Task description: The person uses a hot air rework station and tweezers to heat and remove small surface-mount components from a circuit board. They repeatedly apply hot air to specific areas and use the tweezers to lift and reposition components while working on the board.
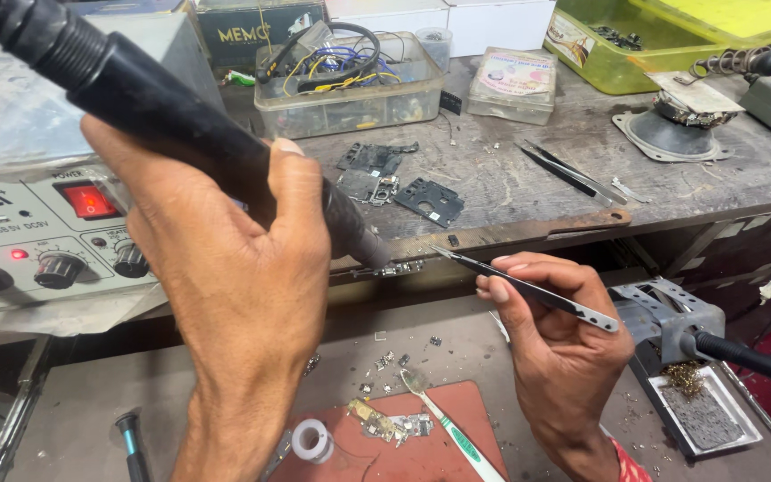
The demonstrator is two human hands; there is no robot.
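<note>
Tweezers (528,290) pinched in R hand (559,344); L hand (234,268) grips hot-air wand (180,116), prob. blocking workpiece.

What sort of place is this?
Most likely a small electronics repair bench. The left hand holds a hot-air wand, the right hand holds tweezers, and small circuit boards lie on a red mat.

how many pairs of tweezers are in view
2: one pair of tweezers in the right hand, one black pair lying on the upper bench. More may be hidden.
</note>
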